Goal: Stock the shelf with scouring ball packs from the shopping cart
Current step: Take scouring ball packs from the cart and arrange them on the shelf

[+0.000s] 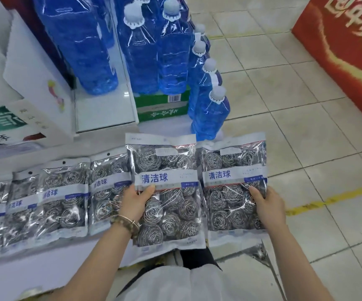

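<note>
My left hand (137, 202) grips a clear pack of steel scouring balls (167, 170) by its left edge, thumb on the front. My right hand (267, 205) grips a second scouring ball pack (230, 168) by its right edge. Both packs are held upright side by side, above the right end of the low white shelf (45, 270). A row of several more scouring ball packs (65, 196) lies overlapping on that shelf to the left. The shopping cart is not in view.
Large blue liquid bottles (141, 51) stand behind the packs, some on a green carton (160, 107), more lined up on the tiled floor (306, 137). White cartons (32, 83) sit at the left. A red display stand (349, 51) is at the right.
</note>
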Motion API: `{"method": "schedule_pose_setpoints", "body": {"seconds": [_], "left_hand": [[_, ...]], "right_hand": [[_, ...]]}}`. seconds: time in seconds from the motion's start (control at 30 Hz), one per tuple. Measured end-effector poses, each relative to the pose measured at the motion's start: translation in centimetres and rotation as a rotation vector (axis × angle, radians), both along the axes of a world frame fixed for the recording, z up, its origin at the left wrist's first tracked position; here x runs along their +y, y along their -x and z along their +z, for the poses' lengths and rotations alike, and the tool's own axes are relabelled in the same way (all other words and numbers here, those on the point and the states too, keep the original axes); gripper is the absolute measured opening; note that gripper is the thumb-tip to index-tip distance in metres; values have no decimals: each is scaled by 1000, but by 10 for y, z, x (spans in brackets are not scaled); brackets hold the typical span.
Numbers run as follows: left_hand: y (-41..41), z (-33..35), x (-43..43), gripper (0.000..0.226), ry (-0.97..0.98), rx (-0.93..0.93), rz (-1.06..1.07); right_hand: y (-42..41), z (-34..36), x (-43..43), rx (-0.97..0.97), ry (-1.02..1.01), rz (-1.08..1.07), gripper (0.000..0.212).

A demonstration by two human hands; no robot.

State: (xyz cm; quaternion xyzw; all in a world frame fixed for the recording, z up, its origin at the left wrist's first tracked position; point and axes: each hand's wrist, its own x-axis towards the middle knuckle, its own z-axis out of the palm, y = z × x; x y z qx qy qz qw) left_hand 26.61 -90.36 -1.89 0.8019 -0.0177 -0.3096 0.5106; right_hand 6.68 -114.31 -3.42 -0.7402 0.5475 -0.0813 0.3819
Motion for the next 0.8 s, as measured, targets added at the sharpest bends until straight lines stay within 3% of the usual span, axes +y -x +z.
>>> {"method": "schedule_pose_setpoints", "body": {"seconds": [0.17, 0.3, 0.5, 0.63, 0.8], "left_hand": [[-2, -18, -32, 6, -67, 92, 65], [-4, -34, -49, 21, -126, 148, 102], [-8, -63, -54, 20, -172, 238, 162], [-11, -69, -57, 29, -254, 212, 135], [-9, -79, -64, 8, -362, 105, 126]], "right_hand": [[-14, -28, -46, -17, -125, 43, 31], [-26, -48, -69, -5, -201, 121, 21], [-35, -67, -81, -36, -252, 178, 26], [-40, -77, -83, -31, -221, 166, 17], [-41, -97, -80, 175, -186, 130, 48]]}}
